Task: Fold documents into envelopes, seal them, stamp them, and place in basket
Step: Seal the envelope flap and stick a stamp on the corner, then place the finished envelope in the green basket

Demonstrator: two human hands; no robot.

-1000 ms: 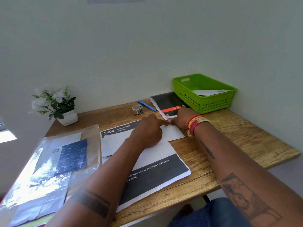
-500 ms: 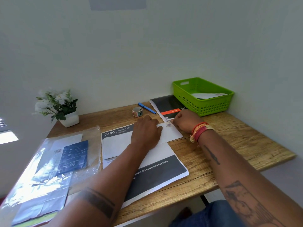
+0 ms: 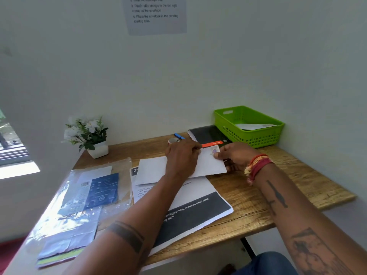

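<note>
The right hand [image 3: 236, 156] pinches the right end of the white envelope [image 3: 155, 169], thumb on top close to the small stamp [image 3: 214, 151] in its corner, lifting that end a little off the wooden desk [image 3: 288, 183]. The left hand [image 3: 183, 155] lies palm down across the envelope's middle, fingers bent over its far edge. Beneath sits a printed sheet [image 3: 198, 207] with dark bands. Behind the hands are a tape roll [image 3: 173, 140], a blue pen [image 3: 179, 135] and a black folder [image 3: 208, 134]; the green basket [image 3: 258, 135] in the far corner holds another envelope [image 3: 254, 126]
</note>
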